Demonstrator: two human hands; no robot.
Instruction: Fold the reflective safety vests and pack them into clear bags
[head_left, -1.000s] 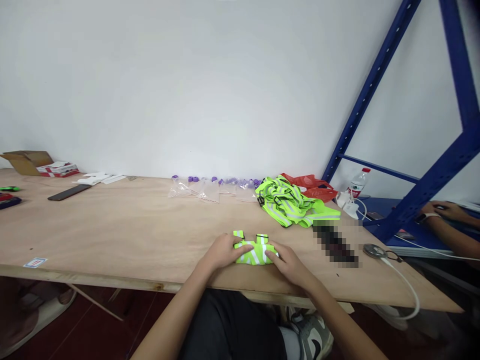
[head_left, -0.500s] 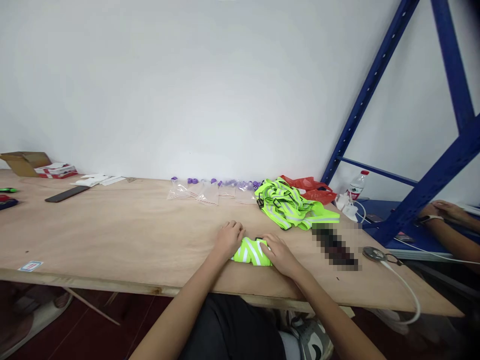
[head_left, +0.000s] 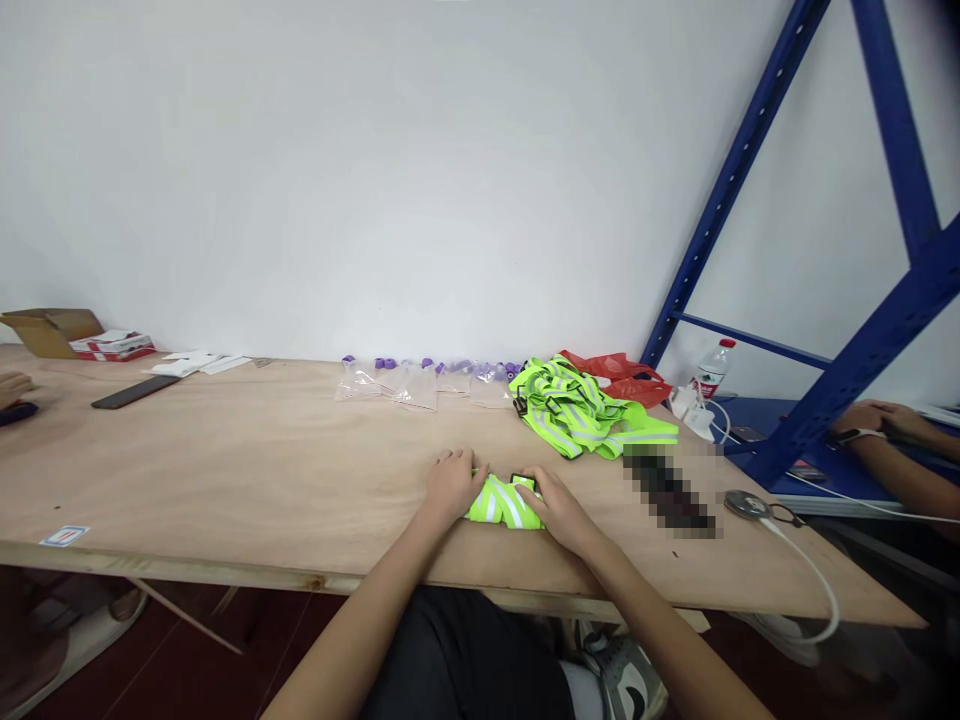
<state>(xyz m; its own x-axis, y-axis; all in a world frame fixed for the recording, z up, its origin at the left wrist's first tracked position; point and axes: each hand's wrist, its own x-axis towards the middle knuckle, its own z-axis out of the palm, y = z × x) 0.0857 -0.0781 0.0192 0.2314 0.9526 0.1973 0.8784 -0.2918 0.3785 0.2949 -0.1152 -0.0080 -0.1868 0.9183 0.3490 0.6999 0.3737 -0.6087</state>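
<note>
A rolled-up bundle of neon-green reflective strap (head_left: pixel 501 502) with silvery-white stripes lies on the wooden table near its front edge. My left hand (head_left: pixel 454 482) is closed over its left end, fingers curled on top. At the right end my right hand (head_left: pixel 559 508) grips it, thumb on the near face and fingers behind. A black buckle (head_left: pixel 525 481) shows along the bundle's upper edge beside my right fingers. Both ends of the roll are partly hidden by my hands.
Behind lies a loose heap of similar green straps (head_left: pixel 574 405) against a red plastic bag (head_left: pixel 619 378). Clear bags (head_left: pixel 415 385) with purple pieces line the wall. A round device (head_left: pixel 746 505) with a white cable sits right. Another person's hand (head_left: pixel 13 388) is far left.
The black buckle shows more plainly on top of the bundle, and my fingers have shifted slightly around it. Another person's hand has come in at the far left edge.
</note>
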